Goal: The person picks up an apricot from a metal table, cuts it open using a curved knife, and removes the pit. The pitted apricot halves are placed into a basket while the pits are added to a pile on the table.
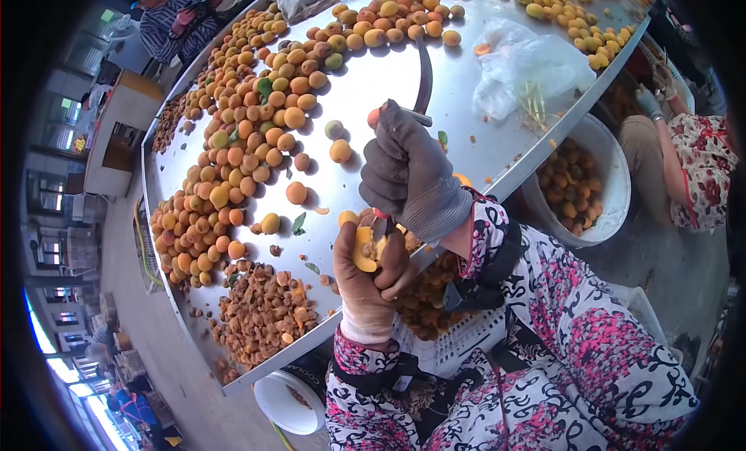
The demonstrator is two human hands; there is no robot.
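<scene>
My left hand [369, 284], in a stained white glove, is closed around a cut apricot [364, 250] with orange flesh showing. Directly above it, my right hand [408, 167], in a dark grey glove, makes a fist around a small pitting knife with a red handle end [381, 214]. The knife's short metal tip [379, 228] points down into the apricot. Beyond the right fist a curved dark blade [424, 78] shows over the table, its lower end meeting a metal collar beside the thumb. Both hands are over the table's near edge.
Whole apricots [249, 144] lie piled along the metal table [357, 124], with a heap of pits [260, 315] at near left. A clear plastic bag [524, 66] lies right. Below stand a bucket of apricots [614, 175], a white bucket [284, 404] and a crate [454, 342]. Another person [691, 155] sits right.
</scene>
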